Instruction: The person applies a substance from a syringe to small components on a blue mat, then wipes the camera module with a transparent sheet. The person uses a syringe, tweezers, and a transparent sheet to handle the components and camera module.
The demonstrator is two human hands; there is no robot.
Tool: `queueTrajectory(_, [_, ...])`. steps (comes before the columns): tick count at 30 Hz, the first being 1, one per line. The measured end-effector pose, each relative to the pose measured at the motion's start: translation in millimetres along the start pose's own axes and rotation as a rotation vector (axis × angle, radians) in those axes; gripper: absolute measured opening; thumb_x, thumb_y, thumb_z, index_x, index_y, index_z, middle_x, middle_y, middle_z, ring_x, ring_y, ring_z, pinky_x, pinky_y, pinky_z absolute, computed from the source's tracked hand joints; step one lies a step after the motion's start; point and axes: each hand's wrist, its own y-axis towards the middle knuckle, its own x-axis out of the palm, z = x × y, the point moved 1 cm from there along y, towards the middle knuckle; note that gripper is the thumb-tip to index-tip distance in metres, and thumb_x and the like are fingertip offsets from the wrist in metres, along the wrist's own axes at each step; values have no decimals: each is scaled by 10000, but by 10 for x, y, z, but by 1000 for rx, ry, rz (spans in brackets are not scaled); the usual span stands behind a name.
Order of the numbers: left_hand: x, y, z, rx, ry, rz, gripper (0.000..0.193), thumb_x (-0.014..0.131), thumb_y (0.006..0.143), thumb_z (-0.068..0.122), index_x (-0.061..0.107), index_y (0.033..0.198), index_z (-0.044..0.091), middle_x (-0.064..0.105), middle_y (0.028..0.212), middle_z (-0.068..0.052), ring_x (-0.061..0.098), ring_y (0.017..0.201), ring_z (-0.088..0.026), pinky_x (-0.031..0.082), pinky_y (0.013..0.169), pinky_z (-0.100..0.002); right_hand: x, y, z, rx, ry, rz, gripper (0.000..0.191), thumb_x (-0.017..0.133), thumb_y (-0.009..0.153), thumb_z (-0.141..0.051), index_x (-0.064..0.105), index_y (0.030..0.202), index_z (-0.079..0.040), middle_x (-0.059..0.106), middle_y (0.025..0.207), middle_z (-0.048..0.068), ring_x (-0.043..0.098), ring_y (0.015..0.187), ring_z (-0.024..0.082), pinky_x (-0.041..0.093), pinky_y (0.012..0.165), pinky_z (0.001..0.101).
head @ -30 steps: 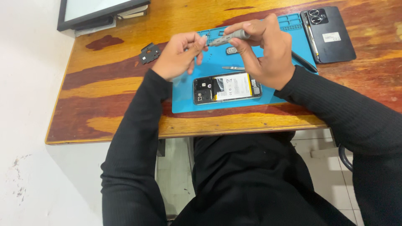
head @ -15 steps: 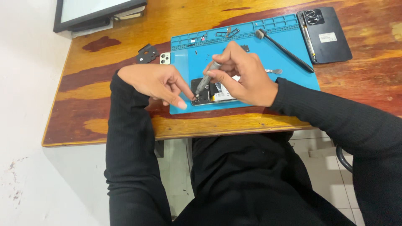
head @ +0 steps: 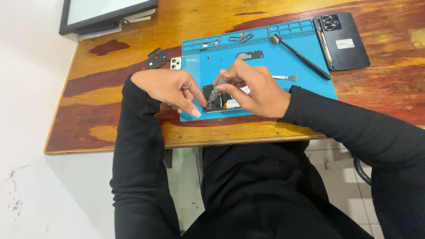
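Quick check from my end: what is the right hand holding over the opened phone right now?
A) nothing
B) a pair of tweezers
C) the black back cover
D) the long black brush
B: the right hand pinches slim grey tweezers with their tips down on the opened phone, while the long black brush lies untouched on the blue mat and the left hand steadies the phone's end.

A bright blue mat [head: 283, 57] lies on the streaked orange-brown wooden table [head: 110, 110]; right of the mat, a matte black phone back [head: 343, 42].

bare mat [head: 305, 84] right of the hands; brush [head: 301, 57] and spudger [head: 285, 78] obstruct its far side
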Motion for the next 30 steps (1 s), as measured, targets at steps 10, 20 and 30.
queueTrajectory(10, [9, 6, -8, -36, -22, 3, 682, 853, 728, 388, 728, 1224, -64, 657, 533, -14, 516, 446, -69, 342, 408, -240, 19, -7, 0, -37, -28, 6, 191, 654, 1034, 18, 473, 1096, 22, 747, 1087, 180, 785, 1022, 232, 665, 830, 305])
queueTrajectory(20, [-12, 38, -48, -45, 65, 19, 603, 852, 736, 379, 760, 1193, -4, 672, 554, -20, 535, 447, -81, 359, 419, -255, 40, 16, -21, -136, -124, -18, 206, 709, 1009, -24, 575, 1162, 12, 746, 1088, 141, 781, 970, 241, 648, 811, 309])
queueTrajectory(30, [-200, 70, -394, 128, -54, 256, 385, 673, 966, 376, 793, 1073, 26, 633, 735, -13, 551, 670, -100, 468, 623, -273, 88, 38, -17, -4, 62, -284, 437, 539, 1081, -104, 438, 1502, -42, 527, 1545, 153, 662, 1214, 257, 568, 955, 369])
